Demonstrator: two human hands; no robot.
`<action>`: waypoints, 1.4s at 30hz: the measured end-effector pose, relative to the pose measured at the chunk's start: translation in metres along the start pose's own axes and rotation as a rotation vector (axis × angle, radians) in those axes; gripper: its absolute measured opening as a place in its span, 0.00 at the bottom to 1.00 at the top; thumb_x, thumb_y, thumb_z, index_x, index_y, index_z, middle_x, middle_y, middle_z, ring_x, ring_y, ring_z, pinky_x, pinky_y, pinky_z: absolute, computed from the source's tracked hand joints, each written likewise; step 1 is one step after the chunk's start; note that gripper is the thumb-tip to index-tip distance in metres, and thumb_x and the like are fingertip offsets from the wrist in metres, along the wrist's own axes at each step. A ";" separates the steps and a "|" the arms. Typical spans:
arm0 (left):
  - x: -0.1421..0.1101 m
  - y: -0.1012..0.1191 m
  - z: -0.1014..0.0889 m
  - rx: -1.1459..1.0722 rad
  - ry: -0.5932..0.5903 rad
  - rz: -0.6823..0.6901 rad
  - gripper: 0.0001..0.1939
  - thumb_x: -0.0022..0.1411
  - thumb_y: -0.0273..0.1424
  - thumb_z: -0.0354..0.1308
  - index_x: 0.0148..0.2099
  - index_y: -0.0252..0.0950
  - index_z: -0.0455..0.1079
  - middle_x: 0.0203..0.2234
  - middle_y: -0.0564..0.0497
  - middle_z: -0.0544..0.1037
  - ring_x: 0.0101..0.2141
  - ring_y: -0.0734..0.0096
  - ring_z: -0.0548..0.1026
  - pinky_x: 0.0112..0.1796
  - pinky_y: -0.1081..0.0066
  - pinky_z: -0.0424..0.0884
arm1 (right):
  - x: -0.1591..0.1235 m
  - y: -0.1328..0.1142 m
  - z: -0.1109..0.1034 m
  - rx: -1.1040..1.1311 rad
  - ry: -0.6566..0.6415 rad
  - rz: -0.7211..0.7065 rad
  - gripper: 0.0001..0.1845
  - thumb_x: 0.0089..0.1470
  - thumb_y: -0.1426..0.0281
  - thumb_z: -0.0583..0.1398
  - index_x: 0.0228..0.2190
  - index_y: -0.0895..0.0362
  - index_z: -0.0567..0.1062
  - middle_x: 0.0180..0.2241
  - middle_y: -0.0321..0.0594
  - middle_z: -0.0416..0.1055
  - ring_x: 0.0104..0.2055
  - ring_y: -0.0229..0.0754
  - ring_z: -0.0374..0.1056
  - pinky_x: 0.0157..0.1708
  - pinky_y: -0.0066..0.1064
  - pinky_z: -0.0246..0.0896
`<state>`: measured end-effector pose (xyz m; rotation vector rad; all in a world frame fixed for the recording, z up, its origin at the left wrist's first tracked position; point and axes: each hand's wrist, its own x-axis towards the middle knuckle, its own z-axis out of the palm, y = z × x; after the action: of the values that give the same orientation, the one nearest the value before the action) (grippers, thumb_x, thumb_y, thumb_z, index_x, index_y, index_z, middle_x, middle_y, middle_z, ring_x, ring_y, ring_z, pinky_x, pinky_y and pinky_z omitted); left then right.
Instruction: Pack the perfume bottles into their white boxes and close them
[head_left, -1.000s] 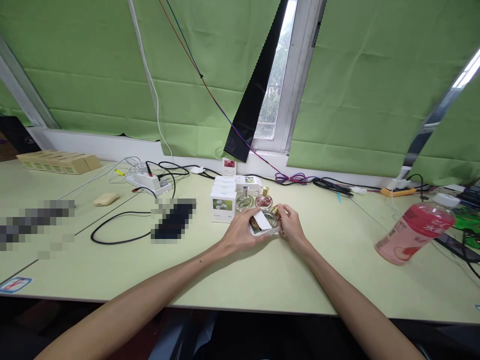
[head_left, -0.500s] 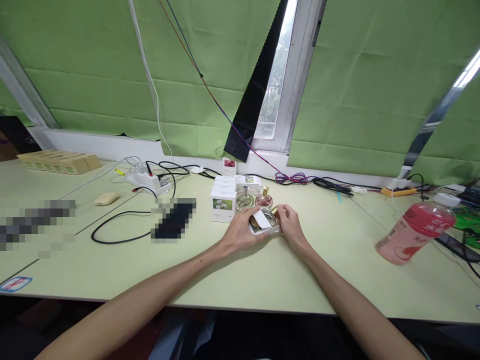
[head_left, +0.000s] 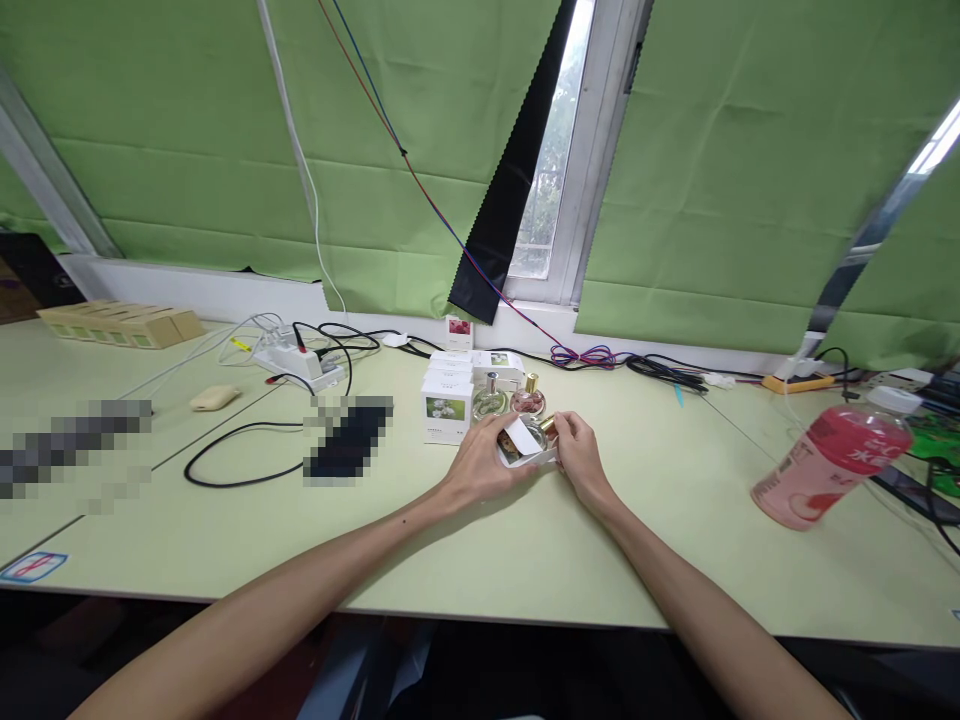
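The left hand (head_left: 484,465) was clamped on a small white box (head_left: 519,437), its fingers along the far side and its thumb on the near one. The box was tilted, with a white flap sticking up at its open end, in front of the person near the middle of the table (head_left: 525,560). A round glass bottle (head_left: 537,436) leaned at that opening, its gold cap (head_left: 548,424) pointing up and to the right — how deep it sat could not be told. The right hand (head_left: 582,455) had its fingers bent in beside the cap and the corner of the box; whether they pinched the cap or only touched it was hidden.

Just beyond the hands two more bottles stood upright: one with a silver cap (head_left: 491,402), the other pink with a gold cap (head_left: 528,402). A row of white boxes (head_left: 446,415) stood to their left, and another box (head_left: 497,368) was behind the bottles. Well off to the right was a pink drink bottle (head_left: 832,460) — upright, with a white lid.
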<state>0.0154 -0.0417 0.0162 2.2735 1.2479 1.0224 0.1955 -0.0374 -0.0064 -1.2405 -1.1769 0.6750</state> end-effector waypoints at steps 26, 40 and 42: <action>0.001 -0.006 -0.001 -0.062 0.026 0.047 0.41 0.49 0.40 0.73 0.64 0.39 0.68 0.60 0.43 0.74 0.60 0.47 0.71 0.61 0.50 0.66 | -0.004 -0.006 0.004 0.342 -0.036 0.201 0.17 0.46 0.56 0.65 0.23 0.53 0.68 0.17 0.26 0.56 0.15 0.31 0.47 0.12 0.26 0.40; 0.002 -0.003 -0.006 -0.085 -0.021 0.066 0.41 0.47 0.41 0.74 0.64 0.40 0.70 0.59 0.43 0.75 0.58 0.46 0.73 0.59 0.50 0.69 | -0.004 -0.007 0.004 0.309 -0.042 0.277 0.19 0.42 0.54 0.68 0.30 0.54 0.74 0.18 0.26 0.61 0.16 0.32 0.51 0.13 0.25 0.39; 0.002 -0.004 -0.005 -0.086 -0.016 0.061 0.41 0.47 0.41 0.74 0.63 0.39 0.71 0.59 0.42 0.75 0.59 0.46 0.72 0.59 0.50 0.69 | -0.004 -0.008 0.004 0.312 -0.038 0.284 0.18 0.42 0.55 0.68 0.29 0.54 0.73 0.18 0.26 0.62 0.15 0.31 0.50 0.13 0.25 0.39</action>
<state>0.0100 -0.0382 0.0181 2.2617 1.1123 1.0570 0.1886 -0.0420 -0.0002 -1.1399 -0.8913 1.0549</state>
